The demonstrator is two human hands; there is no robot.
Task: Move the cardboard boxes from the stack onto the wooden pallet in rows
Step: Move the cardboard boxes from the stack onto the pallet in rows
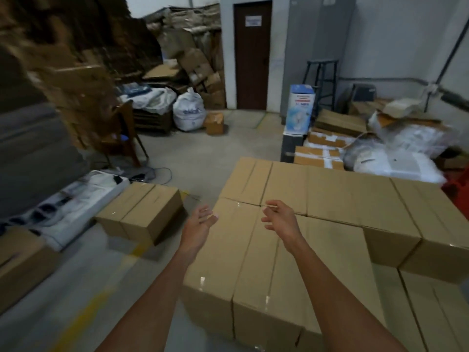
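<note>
1. Head view, your hands: your left hand [200, 222] and right hand [278, 219] both reach forward above the boxes with palms facing each other and fingers loosely spread. Neither grips anything. They sit about a box-width apart, which I judge to be a setup for catching a box by its two sides.

2. Head view, the boxes: the stack of boxes [317, 199] fills the middle and right. The nearest box [253, 262] lies directly under your forearms, its taped top facing up. A lower tier shows at bottom right, so the stack steps down there.

3. Head view, the left side: a pair of boxes [140, 212] sits side by side on the concrete floor [198, 153], well apart from the stack. Whether a pallet lies beneath them I cannot tell; no wooden pallet is plainly visible.

4. Head view, surroundings: a brown door [251, 57], a white sack [189, 113] and a stool [322, 82] stand against the far wall, clear of your path.

5. Judgement: you look ready to pick the next box; the boxes are packed tight, so work your fingers into the seams.
</note>
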